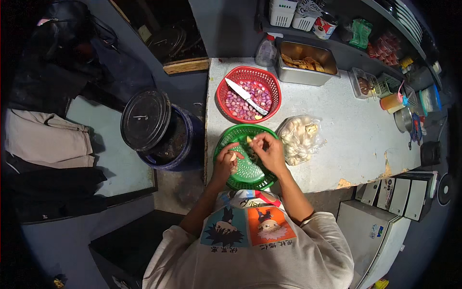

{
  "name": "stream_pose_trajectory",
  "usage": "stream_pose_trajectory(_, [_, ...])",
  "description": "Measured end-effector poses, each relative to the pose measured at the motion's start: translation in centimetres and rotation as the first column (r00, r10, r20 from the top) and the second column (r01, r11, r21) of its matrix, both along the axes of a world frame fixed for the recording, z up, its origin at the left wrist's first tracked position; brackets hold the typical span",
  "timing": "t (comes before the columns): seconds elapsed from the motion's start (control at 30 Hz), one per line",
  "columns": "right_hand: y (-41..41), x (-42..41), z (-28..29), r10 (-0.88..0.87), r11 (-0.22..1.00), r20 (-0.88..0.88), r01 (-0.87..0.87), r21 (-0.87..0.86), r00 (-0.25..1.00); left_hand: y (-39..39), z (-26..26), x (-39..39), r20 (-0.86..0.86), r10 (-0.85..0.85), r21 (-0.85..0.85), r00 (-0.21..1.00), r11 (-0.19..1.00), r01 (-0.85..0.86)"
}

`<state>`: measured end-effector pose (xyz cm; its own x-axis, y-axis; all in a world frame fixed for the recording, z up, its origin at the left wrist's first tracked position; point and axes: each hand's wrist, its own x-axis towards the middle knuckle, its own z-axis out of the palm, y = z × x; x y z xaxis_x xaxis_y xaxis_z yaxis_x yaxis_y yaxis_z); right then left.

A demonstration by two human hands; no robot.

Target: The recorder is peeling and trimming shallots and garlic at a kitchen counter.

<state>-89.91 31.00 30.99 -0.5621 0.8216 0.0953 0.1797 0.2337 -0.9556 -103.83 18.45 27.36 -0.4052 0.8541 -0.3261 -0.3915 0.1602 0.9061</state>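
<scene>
Over a green plastic basket (pixel 245 173), my right hand (pixel 270 153) pinches a small yellowish garlic clove (pixel 249 139) between thumb and fingertips. Lower and to its left, my left hand (pixel 224 164) has curled fingers around a pale garlic clove (pixel 233 156). Right of the basket lies a clear plastic bag (pixel 299 139) full of garlic bulbs. Just beyond, a red plastic basket (pixel 277 94) holds many peeled shallots (pixel 240 104). A kitchen knife (pixel 245 95) rests across them, and a light clove (pixel 258 117) sits near its handle.
A steel food pan (pixel 306 76) and a plastic bottle (pixel 266 52) stand at the table's back. Left of the white table (pixel 346 144) is a blue drum (pixel 187 155) with a black lid (pixel 146 119) tilted on it. Containers and a sauce bottle (pixel 391 102) stand at the right.
</scene>
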Motion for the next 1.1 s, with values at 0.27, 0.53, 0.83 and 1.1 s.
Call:
stream_pose_trajectory(0.27, [2.9,-1.5,-0.1,-0.027,0.999,-0.009,0.026,-0.026,1.0,-0.4,-0.8,0.2,-0.123,-0.07,0.007,0.99,0.997,0.071])
stream_pose_trajectory(0.53, [-1.0,1.7,-2.1,0.157,0.975,-0.071,-0.166,-0.148,0.985,0.0,-0.6,0.1,-0.121,-0.041,0.029,0.992,0.999,0.045])
stream_pose_trajectory(0.83, [-2.3,1.9,-0.8,0.189,0.976,0.004,-0.187,-0.108,0.982,0.1,0.4,0.8,0.058,0.012,0.061,0.998,0.998,-0.015])
stream_pose_trajectory(1.1, [-2.4,1.6,-1.4,0.166,0.983,0.006,-0.165,-0.081,0.986,-0.1,-0.7,1.0,-0.108,0.005,0.101,0.994,0.995,0.006])
